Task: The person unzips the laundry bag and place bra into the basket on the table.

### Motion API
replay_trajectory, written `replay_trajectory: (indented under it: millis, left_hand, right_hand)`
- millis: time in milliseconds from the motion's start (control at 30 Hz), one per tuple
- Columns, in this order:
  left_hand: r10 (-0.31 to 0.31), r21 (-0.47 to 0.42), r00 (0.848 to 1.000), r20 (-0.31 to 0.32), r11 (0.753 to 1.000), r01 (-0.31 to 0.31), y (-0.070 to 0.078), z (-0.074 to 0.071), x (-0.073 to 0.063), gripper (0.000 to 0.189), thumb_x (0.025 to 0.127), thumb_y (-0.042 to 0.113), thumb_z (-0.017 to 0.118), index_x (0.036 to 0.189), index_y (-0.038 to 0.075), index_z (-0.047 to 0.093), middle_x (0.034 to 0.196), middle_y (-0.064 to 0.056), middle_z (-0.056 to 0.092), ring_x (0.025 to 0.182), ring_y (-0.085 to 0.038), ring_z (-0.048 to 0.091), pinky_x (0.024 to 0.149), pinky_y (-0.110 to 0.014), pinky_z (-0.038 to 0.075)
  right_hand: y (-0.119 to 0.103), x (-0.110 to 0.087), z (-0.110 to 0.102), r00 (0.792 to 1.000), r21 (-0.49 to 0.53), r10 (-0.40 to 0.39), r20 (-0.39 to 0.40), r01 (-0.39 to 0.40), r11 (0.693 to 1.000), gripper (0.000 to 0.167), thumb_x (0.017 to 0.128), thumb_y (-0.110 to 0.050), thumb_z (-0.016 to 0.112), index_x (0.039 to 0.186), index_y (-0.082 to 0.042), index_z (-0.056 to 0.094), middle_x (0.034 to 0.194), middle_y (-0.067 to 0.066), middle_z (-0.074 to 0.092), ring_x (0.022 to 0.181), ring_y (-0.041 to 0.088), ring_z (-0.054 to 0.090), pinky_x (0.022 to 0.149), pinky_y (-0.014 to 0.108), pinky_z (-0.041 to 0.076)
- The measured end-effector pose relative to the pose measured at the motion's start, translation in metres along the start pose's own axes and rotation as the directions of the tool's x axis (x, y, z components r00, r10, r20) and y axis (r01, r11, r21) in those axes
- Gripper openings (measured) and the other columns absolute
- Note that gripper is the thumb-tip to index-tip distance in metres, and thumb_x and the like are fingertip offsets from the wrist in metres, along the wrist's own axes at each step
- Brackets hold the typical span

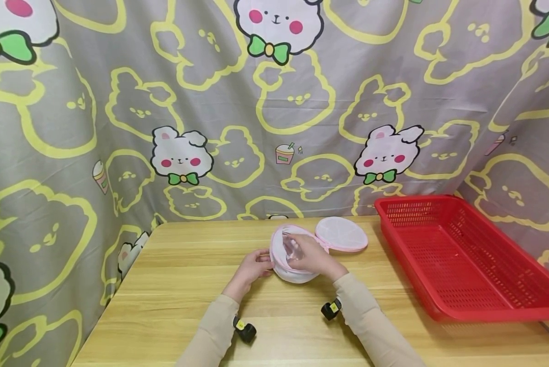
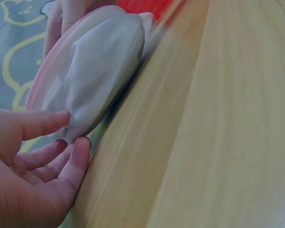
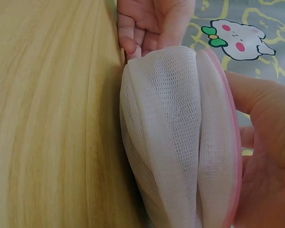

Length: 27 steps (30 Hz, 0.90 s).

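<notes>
A round white mesh laundry bag (image 1: 293,276) with pink trim sits on the wooden table, its round lid (image 1: 341,234) folded open to the right. My left hand (image 1: 252,267) is at its left side; in the left wrist view the thumb and fingertips pinch the lower edge of the mesh. My right hand (image 1: 313,256) reaches over the pink rim, with its fingers inside the opening. Something shiny and translucent shows by those fingers; its kind is unclear. In the right wrist view the mesh wall and rim hide the right fingertips.
On the right of the table (image 1: 187,295) stands a large red plastic basket (image 1: 432,275) with perforated walls. A grey curtain (image 1: 237,112) with yellow outlines and rabbit prints hangs behind and on both sides. Each wrist wears a small black camera.
</notes>
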<state>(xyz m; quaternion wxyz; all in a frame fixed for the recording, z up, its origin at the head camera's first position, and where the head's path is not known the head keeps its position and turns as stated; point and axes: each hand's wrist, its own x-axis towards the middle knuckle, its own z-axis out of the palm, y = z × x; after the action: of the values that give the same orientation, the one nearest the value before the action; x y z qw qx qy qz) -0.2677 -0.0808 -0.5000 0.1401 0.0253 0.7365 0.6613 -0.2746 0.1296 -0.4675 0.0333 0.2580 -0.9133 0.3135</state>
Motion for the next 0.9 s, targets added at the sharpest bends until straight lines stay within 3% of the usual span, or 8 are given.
replay_trajectory:
  millis: [233,367,533,700,900]
  left_hand:
    - [-0.041,-0.005,0.998,-0.047,0.999,0.041,0.009,0.005,-0.004,0.053,0.095,0.031,0.060,0.133,-0.001,0.042,0.102,-0.013,0.067,0.074,-0.010,0.063,0.069,-0.027,0.055]
    - [-0.041,0.014,0.998,-0.053,0.999,0.041,0.012,0.009,-0.006,0.061,0.092,0.040,0.064,0.130,0.000,0.039,0.099,-0.010,0.063,0.072,-0.010,0.061,0.066,-0.025,0.052]
    - [-0.019,0.035,0.998,-0.057,0.999,0.021,0.013,0.011,-0.008,0.059,0.089,0.035,0.068,0.125,0.000,0.037,0.101,-0.011,0.060,0.071,-0.011,0.060,0.064,-0.026,0.051]
    - [-0.007,0.069,0.998,-0.055,0.998,0.011,0.016,0.012,-0.013,0.035,0.088,0.027,0.069,0.104,0.003,0.050,0.093,-0.002,0.055,0.075,-0.013,0.058,0.070,-0.033,0.053]
    - [0.023,0.097,0.999,-0.036,0.995,-0.019,0.036,0.014,-0.031,0.013,0.088,0.011,0.064,0.088,0.002,0.055,0.086,0.000,0.055,0.077,-0.015,0.057,0.076,-0.039,0.055]
  right_hand:
    - [-0.001,-0.001,0.001,0.999,-0.010,0.035,-0.002,-0.035,0.999,0.079,0.074,-0.020,0.077,0.143,-0.004,0.044,0.142,0.016,0.053,0.134,0.039,0.044,0.113,0.054,0.034]
    - [-0.003,-0.001,0.001,0.999,-0.018,0.050,0.003,-0.050,0.999,0.080,0.073,-0.019,0.077,0.144,-0.005,0.044,0.143,0.015,0.051,0.135,0.038,0.043,0.115,0.052,0.033]
    - [-0.006,-0.002,0.001,0.999,-0.030,0.042,-0.006,-0.042,0.999,0.081,0.073,-0.018,0.077,0.144,-0.003,0.043,0.143,0.018,0.051,0.135,0.039,0.043,0.115,0.053,0.033]
    - [-0.009,-0.003,0.000,0.999,-0.036,0.042,-0.008,-0.043,0.998,0.080,0.074,-0.018,0.077,0.144,-0.004,0.042,0.143,0.018,0.050,0.135,0.039,0.043,0.115,0.053,0.032]
    - [-0.009,-0.003,0.000,0.999,-0.031,0.050,-0.009,-0.050,0.998,0.080,0.075,-0.020,0.078,0.145,-0.004,0.042,0.145,0.018,0.049,0.135,0.040,0.042,0.115,0.054,0.032]
